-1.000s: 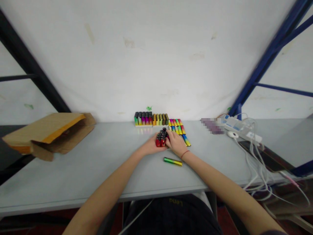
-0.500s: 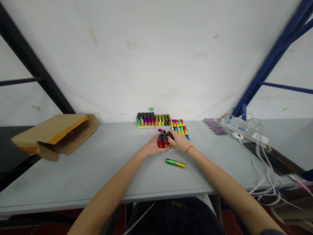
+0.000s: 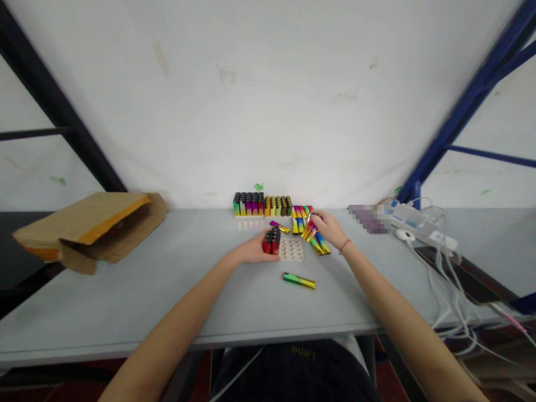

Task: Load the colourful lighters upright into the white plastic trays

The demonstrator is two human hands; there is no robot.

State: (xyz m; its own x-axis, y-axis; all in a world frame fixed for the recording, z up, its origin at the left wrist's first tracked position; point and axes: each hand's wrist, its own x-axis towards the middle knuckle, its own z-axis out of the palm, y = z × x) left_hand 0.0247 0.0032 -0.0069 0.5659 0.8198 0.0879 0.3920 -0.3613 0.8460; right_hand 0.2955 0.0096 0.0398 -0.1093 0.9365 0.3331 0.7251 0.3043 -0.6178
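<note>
My left hand (image 3: 252, 251) rests on the grey table (image 3: 167, 279), fingers curled against several red lighters (image 3: 271, 241) standing in a white holed tray (image 3: 292, 249). My right hand (image 3: 328, 228) reaches further back and pinches a lighter (image 3: 309, 229) in the row of rainbow lighters lying flat (image 3: 307, 226). One green-yellow lighter (image 3: 298, 280) lies alone near the table's front. A purple-yellow lighter (image 3: 280, 226) lies just behind the tray.
Two packed trays of upright lighters (image 3: 262, 205) stand against the white wall. An open cardboard box (image 3: 90, 226) lies on its side at the left. A power strip (image 3: 421, 223) with white cables sits at the right, beside a blue frame post.
My right hand left the red lighters and moved right and back to the flat row. The tray's empty holes now show. My left hand stayed on the red lighters.
</note>
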